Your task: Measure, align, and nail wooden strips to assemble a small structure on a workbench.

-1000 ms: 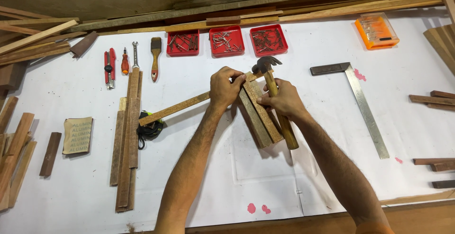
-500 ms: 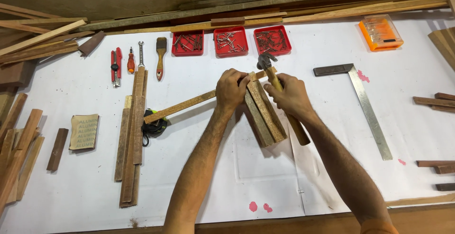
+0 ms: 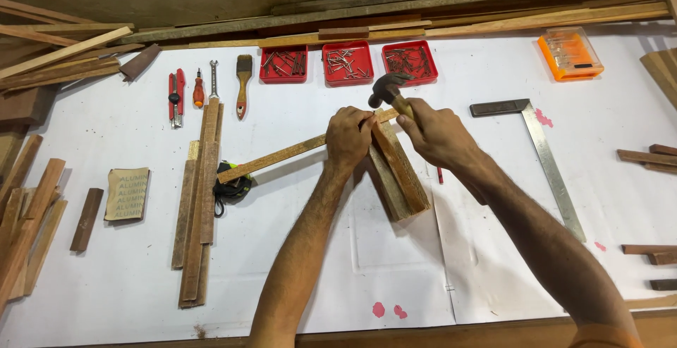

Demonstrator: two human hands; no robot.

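My left hand (image 3: 349,138) pinches something small at the top of a wooden block stack (image 3: 397,175), where a long thin wooden strip (image 3: 275,157) meets it; what the fingers pinch is too small to tell. My right hand (image 3: 441,135) grips the wooden handle of a hammer (image 3: 388,91), close under its dark head, which is raised just above the blocks. The strip runs down to the left, over a tape measure (image 3: 233,189).
Three red trays (image 3: 348,63) of nails sit behind. A brush (image 3: 243,83), wrench, screwdriver and cutter (image 3: 176,88) lie at the back left. Wooden slats (image 3: 201,200), sandpaper (image 3: 127,194), a steel try square (image 3: 543,157) and an orange case (image 3: 571,53) lie around.
The hammer head has risen and moved back a little above the blocks. My right hand has slid up the handle toward the head. The left hand stays at the joint.
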